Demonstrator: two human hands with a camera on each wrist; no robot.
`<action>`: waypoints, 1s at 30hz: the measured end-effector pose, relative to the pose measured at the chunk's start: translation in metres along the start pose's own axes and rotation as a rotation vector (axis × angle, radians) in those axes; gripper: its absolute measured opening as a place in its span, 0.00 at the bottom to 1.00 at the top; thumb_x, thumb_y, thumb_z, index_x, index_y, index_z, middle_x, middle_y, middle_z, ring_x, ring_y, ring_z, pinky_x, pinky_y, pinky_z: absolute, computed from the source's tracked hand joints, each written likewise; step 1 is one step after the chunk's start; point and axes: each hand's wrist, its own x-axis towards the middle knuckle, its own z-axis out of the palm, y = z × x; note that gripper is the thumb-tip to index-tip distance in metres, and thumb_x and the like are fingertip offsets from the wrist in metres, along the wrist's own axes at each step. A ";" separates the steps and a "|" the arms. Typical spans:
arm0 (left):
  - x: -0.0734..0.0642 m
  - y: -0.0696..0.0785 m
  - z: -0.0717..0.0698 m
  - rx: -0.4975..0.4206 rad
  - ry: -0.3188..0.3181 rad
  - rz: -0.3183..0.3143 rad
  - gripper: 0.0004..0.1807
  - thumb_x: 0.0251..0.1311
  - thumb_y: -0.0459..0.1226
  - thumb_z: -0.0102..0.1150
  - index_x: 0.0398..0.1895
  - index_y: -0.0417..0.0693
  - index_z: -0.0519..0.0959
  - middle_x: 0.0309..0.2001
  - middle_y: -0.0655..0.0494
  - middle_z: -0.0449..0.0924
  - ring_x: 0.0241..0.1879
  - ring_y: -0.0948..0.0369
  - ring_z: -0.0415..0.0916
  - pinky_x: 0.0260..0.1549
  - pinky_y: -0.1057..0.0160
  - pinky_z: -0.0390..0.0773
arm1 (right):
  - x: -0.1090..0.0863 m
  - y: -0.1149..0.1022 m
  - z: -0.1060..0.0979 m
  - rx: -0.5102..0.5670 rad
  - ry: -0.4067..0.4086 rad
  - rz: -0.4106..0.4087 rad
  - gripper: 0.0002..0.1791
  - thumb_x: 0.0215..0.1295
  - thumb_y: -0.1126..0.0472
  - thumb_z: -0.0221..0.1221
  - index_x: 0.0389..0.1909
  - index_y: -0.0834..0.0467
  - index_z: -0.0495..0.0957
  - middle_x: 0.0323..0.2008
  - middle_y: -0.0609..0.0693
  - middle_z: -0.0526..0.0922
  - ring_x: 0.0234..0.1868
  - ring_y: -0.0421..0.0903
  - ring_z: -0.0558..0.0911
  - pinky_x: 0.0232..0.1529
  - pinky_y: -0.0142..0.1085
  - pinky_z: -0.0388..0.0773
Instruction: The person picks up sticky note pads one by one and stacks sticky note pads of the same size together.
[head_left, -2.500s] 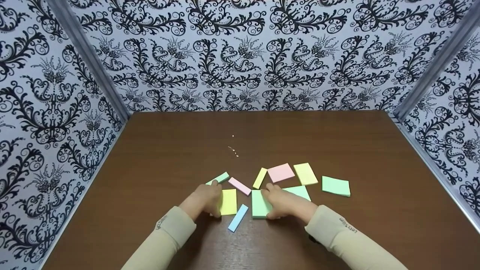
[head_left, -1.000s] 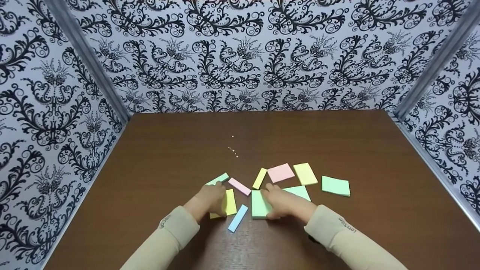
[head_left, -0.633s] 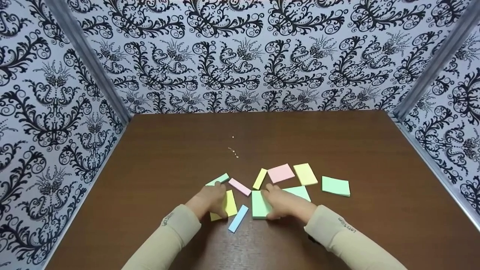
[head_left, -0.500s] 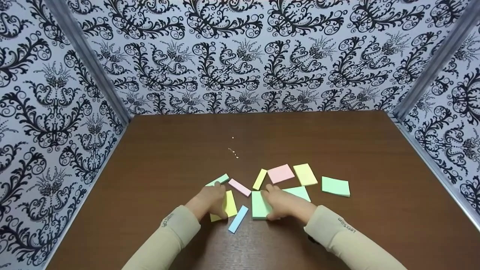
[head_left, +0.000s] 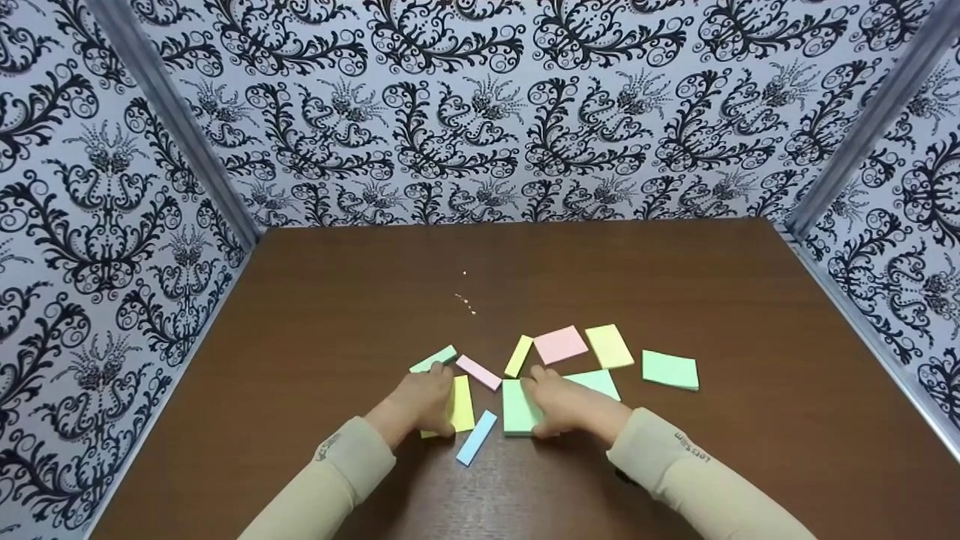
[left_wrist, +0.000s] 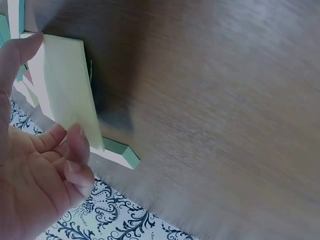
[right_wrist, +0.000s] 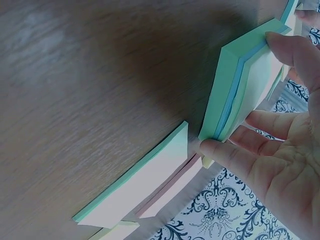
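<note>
My left hand point(head_left: 421, 399) holds a yellow sticky-note pad point(head_left: 463, 406) by two opposite edges. Seen from the left wrist, the thumb is at one edge of this pad point(left_wrist: 65, 85) and the fingertips at the other. Just to the right, my right hand point(head_left: 564, 405) grips a thick green sticky-note pad point(head_left: 517, 409). The right wrist view shows thumb and fingers spanning that pad point(right_wrist: 226, 75), which has a blue layer in its side. A blue strip pad point(head_left: 476, 439) lies slanted between the hands. Part of each held pad is hidden by the hand.
Beyond the hands lie green point(head_left: 433, 359), pink point(head_left: 478, 372) and yellow point(head_left: 518, 356) strip pads. Farther right are a pink pad point(head_left: 560, 345), a pale yellow pad point(head_left: 610, 346) and two green pads point(head_left: 598, 382). Patterned walls point(head_left: 480, 112) enclose the brown table point(head_left: 360, 277).
Over the earlier frames, my left hand moved slightly right across the yellow pad and the pad turned a little. Since half a second ago it sits slightly straighter. My right hand has stayed in place.
</note>
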 end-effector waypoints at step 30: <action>0.002 0.003 -0.020 -0.212 -0.019 0.049 0.55 0.31 0.53 0.71 0.62 0.31 0.60 0.45 0.42 0.66 0.39 0.53 0.70 0.39 0.56 0.74 | -0.004 0.001 0.001 0.043 0.009 0.023 0.41 0.44 0.55 0.65 0.60 0.68 0.63 0.45 0.57 0.67 0.40 0.48 0.66 0.37 0.40 0.69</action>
